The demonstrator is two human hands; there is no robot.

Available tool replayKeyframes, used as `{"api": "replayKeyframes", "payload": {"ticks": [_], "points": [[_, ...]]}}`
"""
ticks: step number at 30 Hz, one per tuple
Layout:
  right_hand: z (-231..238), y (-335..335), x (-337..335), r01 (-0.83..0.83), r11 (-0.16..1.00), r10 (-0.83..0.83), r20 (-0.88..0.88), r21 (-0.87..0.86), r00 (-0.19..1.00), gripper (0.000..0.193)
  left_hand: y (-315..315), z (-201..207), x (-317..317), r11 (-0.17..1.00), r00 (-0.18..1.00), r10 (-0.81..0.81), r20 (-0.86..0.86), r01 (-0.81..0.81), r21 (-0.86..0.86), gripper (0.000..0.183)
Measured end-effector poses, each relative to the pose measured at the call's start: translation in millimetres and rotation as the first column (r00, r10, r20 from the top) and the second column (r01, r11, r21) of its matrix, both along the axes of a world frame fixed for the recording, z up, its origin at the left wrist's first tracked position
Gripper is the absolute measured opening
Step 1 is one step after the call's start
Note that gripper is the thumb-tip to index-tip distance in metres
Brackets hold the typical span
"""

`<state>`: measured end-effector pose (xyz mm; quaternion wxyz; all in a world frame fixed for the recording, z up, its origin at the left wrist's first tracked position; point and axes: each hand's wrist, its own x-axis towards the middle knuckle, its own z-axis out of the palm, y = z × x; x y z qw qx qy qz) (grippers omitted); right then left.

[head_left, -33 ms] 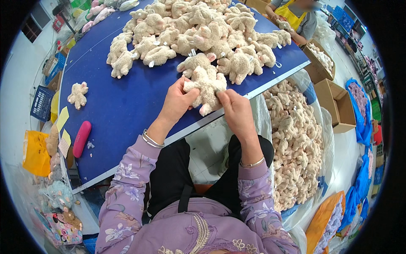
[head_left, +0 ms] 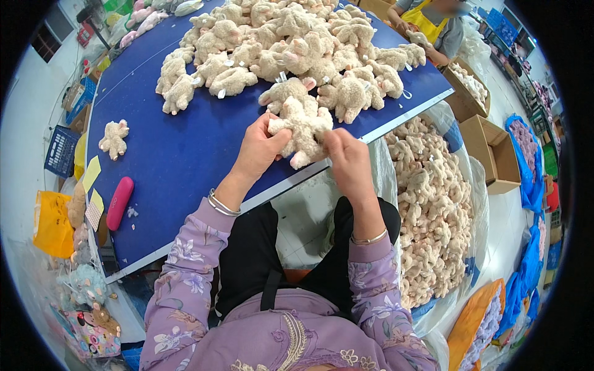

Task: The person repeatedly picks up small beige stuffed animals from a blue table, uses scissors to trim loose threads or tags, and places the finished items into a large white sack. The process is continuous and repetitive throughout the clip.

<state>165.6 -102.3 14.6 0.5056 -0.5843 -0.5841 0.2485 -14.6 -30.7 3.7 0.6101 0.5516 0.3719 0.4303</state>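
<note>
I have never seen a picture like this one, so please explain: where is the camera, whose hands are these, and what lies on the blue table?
The camera sits on a person's head and looks down, so the round, bent view shows that person's own arms. The left hand and right hand together hold one cream plush toy over the edge of the blue table. Behind it lies a pile of similar toys, one single toy apart at the left, and a pink case. A big bag of toys stands on the right.

Two open brown cardboard boxes (head_left: 495, 157) stand right of the table, yellow paper labels (head_left: 91, 173) at its left edge.
</note>
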Motion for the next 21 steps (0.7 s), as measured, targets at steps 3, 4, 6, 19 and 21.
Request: {"api": "replayKeyframes", "payload": {"ticks": [3,4,6,19,21], "points": [[0,1,10,0.009,1.000,0.001,-0.362,0.026,0.932,0.031,1,1,1,1.000,1.000,0.000,0.015,0.000,-0.001,0.013],[2,1,11,-0.003,1.000,0.012,-0.437,0.021,0.900,0.029,1,0,0,1.000,1.000,0.002,0.016,-0.002,-0.004,0.013],[7,0,5,0.030,0.998,-0.004,-0.403,0.059,0.915,0.020,0,0,0,1.000,1.000,0.004,0.020,-0.004,-0.011,0.013],[2,-1,37,-0.320,0.947,0.227,-0.778,0.035,0.585,0.041,4,1,0,0.992,0.986,0.113,0.124,-0.119,0.043,0.022],[0,5,28,-0.177,0.963,-0.040,-0.759,-0.202,0.650,0.044,-6,1,6,0.899,0.987,0.138,0.076,-0.157,0.409,0.025]]}}
